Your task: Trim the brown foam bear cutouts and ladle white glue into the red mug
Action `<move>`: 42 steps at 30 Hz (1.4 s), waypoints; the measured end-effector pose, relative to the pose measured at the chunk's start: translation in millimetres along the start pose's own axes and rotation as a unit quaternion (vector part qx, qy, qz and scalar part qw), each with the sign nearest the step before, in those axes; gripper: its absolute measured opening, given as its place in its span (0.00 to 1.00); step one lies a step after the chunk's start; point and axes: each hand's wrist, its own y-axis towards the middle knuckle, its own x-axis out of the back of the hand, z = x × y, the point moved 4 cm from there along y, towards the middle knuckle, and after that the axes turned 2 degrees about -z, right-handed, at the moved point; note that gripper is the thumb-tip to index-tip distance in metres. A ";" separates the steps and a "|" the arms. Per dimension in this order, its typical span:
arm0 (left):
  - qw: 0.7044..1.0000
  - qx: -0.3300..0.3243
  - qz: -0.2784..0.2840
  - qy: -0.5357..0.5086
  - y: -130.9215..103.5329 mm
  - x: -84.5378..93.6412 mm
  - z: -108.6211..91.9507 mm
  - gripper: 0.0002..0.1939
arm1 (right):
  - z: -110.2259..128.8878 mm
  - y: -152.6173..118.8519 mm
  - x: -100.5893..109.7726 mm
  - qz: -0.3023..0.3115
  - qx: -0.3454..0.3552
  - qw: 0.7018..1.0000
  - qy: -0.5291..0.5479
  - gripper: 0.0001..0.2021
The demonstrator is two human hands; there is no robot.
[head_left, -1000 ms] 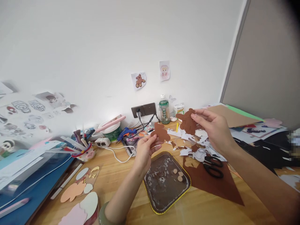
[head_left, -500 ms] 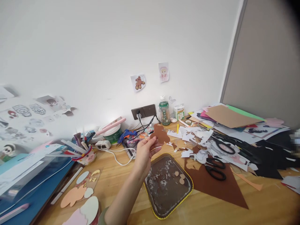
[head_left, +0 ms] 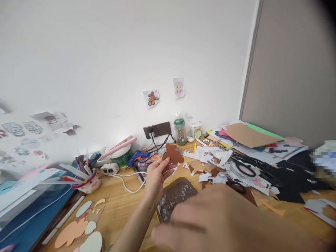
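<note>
My left hand (head_left: 156,176) pinches a brown bear-shaped cutout (head_left: 173,154) between thumb and fingers, holding it up above the table. My right hand (head_left: 199,213) is large and smeared by motion in the foreground. Its fingers look bent, but whether anything is in them cannot be made out. Behind it lies a dark square tray (head_left: 168,201) with a yellow rim, now partly covered. Brown sheet and black-handled scissors (head_left: 237,187) are partly hidden beyond the right hand.
White and brown paper scraps (head_left: 214,155) lie right of centre. A stack of coloured sheets (head_left: 252,134) sits at the back right. A blue glue gun (head_left: 138,157), a green-labelled bottle (head_left: 180,129) and a pen cup (head_left: 88,183) stand along the wall. Pastel cutouts (head_left: 70,232) lie front left.
My right hand has come into view from the lower right, covering much of the tray. The left hand still holds the brown cutout. The view has shifted somewhat.
</note>
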 end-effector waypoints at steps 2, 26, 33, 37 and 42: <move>1.000 -0.002 -0.010 -0.008 0.3 1.2 -1.2 0.10 | -13.6 14.8 10.7 0.006 -0.043 0.999 -0.002 0.11; 1.000 -0.003 -0.004 0.002 4.5 3.7 0.0 0.09 | -138.4 12.2 -75.9 0.005 -0.177 0.984 0.013 0.10; 1.000 -0.001 -0.001 0.006 6.7 4.0 0.5 0.09 | -139.5 9.9 -75.1 -0.001 -0.186 0.983 0.016 0.09; 1.000 0.001 -0.002 0.008 6.8 4.5 1.5 0.09 | -139.0 10.4 -71.7 -0.007 -0.189 0.981 0.036 0.08; 1.000 -0.002 -0.006 0.013 6.7 4.2 1.4 0.09 | -140.2 13.1 -66.1 -0.014 -0.196 0.976 0.090 0.06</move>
